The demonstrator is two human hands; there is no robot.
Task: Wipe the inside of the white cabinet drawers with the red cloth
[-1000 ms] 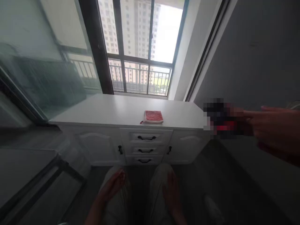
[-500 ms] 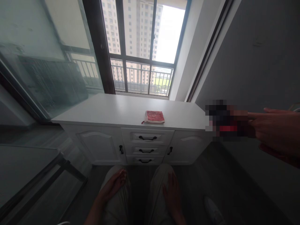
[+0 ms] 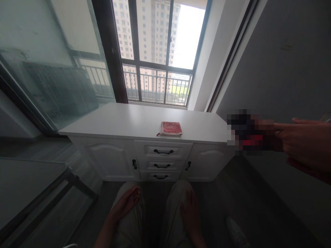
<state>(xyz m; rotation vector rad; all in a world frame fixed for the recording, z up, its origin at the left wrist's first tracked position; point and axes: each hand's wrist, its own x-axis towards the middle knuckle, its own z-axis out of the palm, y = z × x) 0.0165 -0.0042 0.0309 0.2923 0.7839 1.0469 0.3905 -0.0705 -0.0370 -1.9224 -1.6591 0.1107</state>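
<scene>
My left hand (image 3: 127, 202) rests on my left knee, turned on its side with loosely bent fingers and nothing in it. On the other knee my right hand (image 3: 190, 213) lies flat, open, fingers stretched forward. Beyond my knees, a folded red towel (image 3: 171, 128) with a pale edge and a small loop lies near the front edge of a white cabinet's top (image 3: 124, 119). Neither hand touches the towel or the cabinet.
The cabinet front has drawers (image 3: 163, 151) and doors with dark handles. From the right reaches another person's hand (image 3: 292, 136), holding something blurred out. A white-topped table (image 3: 31, 175) stands at the left. A shoe (image 3: 235, 230) shows on the floor at right; windows (image 3: 155, 51) are behind.
The view has shifted very slightly. Both my hands, the towel and the other person's hand stay where they were.
</scene>
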